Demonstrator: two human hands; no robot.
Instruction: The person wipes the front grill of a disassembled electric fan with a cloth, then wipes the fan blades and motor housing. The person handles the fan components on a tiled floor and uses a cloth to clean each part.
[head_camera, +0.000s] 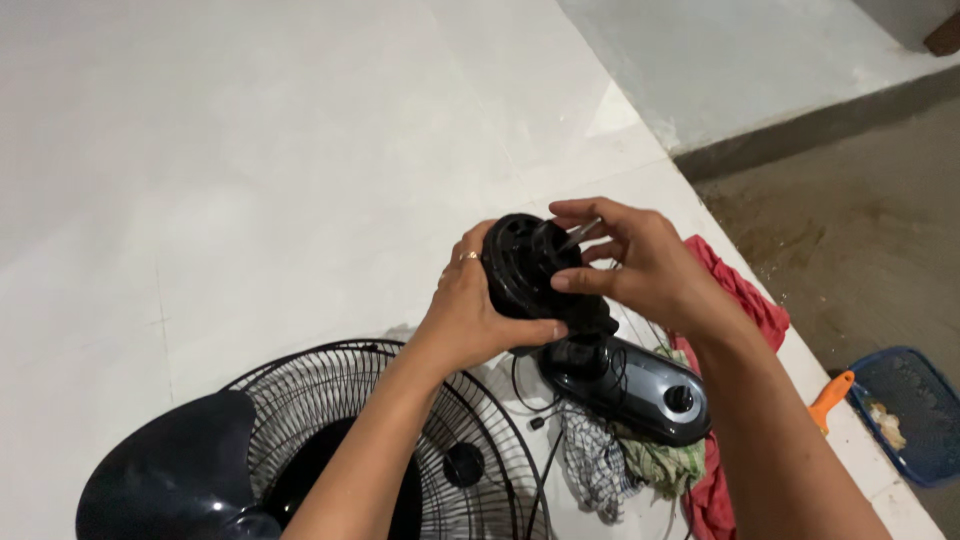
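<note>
Nearest the lens, a glossy black fan blade (165, 470), smooth and curved, overlapping a round black wire grille (400, 440) of thin radiating spokes on pale, matte floor tiles (250, 150). Above these, the left hand (475, 315), ringed on one finger, wrapped from behind around a black plastic fan motor housing (525, 270), round and vented, thumb pressed beneath it. Opposite, the right hand (640, 265), fingers partly curled over the housing's front, fingertips pinching near a thin bright metal shaft (580, 235) (exact grip hard to make out). Housing lifted off the floor, between both hands, joined below to a glossy oval control body (640, 385) with a round knob (680, 398). Under that, crumpled rags: a checked cloth (595, 460) and a red cloth (750, 300), soft and wrinkled. Thin black cord (545, 440) trailing across the grille. Far right, an orange handle (832, 398) beside a blue mesh basket (925, 460) on rough brown concrete.
</note>
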